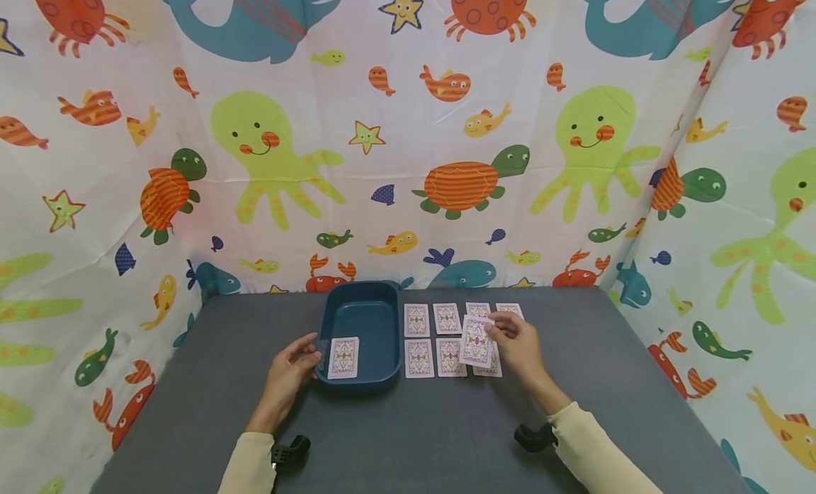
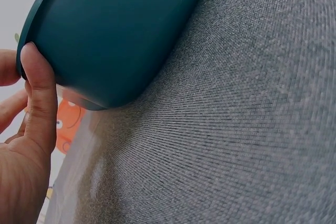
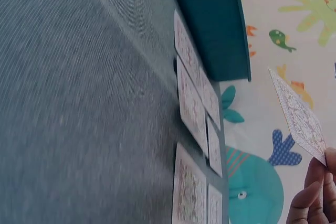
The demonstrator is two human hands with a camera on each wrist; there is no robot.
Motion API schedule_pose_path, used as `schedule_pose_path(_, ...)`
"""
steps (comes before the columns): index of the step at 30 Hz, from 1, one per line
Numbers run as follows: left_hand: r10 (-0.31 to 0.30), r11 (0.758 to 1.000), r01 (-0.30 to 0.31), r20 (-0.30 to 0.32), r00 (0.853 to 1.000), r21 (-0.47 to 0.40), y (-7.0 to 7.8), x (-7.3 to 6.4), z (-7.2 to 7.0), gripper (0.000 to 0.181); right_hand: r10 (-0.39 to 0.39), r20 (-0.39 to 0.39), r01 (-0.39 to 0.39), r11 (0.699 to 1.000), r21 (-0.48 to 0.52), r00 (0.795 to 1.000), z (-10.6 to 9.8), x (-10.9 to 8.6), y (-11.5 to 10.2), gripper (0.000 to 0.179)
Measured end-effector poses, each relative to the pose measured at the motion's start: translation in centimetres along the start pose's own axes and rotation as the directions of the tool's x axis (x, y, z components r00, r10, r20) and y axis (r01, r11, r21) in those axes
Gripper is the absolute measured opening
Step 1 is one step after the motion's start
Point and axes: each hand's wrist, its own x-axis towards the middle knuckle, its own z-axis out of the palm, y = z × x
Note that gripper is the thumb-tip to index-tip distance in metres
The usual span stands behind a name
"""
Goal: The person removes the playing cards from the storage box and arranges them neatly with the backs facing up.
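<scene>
A white backdrop [image 1: 357, 217] printed with sea creatures encloses a grey surface [image 1: 414, 437]. The right hand [image 1: 521, 346] has its grip pinching the held card [image 1: 476, 341] by one edge. In the head view this card overlaps the others; the right wrist view alone reveals it raised, tilted and well apart from them. The left hand [image 1: 290, 377] has its grip pinching the rim of the blue tray [image 1: 376, 384]; the left wrist view shows the thumb against the outer wall, whereas only the head view shows the tray's inside, with a single card [image 1: 343, 358] at the near left. Right of the tray, patterned backs up, lie the laid-out cards [image 1: 418, 358]: four in the far row, three visible in the near row. Outermost are pale sleeves [image 1: 596, 444] and black wristbands [image 1: 535, 438].
</scene>
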Motion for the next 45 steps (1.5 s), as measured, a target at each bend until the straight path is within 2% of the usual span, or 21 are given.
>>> schedule_pose_path(6,-0.013,1.0,0.013,-0.007,1.0,0.0,0.0,0.0,0.0,0.045,0.018,-0.004,-0.018,1.0,-0.022,1.0,-1.5,0.3,0.9,0.027)
schedule_pose_path(18,0.016,1.0,-0.016,0.005,1.0,-0.001,0.0,0.0,0.0,0.046,0.007,-0.025,-0.009,0.999,-0.053,1.0,-4.4,0.9,2.8,0.028)
schedule_pose_path(23,0.006,1.0,-0.006,0.01,1.0,-0.002,0.1,0.1,0.0,0.046,0.014,-0.036,-0.018,0.994,-0.11,0.999,-5.4,1.2,3.4,0.026)
schedule_pose_path(32,-0.008,1.0,0.008,-0.003,1.0,0.005,0.1,0.0,0.1,0.046,0.113,-0.012,-0.113,0.964,-0.239,0.994,-6.3,1.9,4.7,0.024)
schedule_pose_path(36,-0.01,1.0,0.01,0.002,1.0,-0.001,0.0,-0.1,0.1,0.046,0.138,0.027,-0.124,0.949,-0.29,0.99,-6.7,2.5,5.9,0.026)
schedule_pose_path(45,0.002,1.0,-0.002,0.004,1.0,0.005,0.1,-0.1,0.0,0.046,0.215,0.055,-0.185,0.924,-0.334,0.975,-7.2,3.2,6.5,0.032)
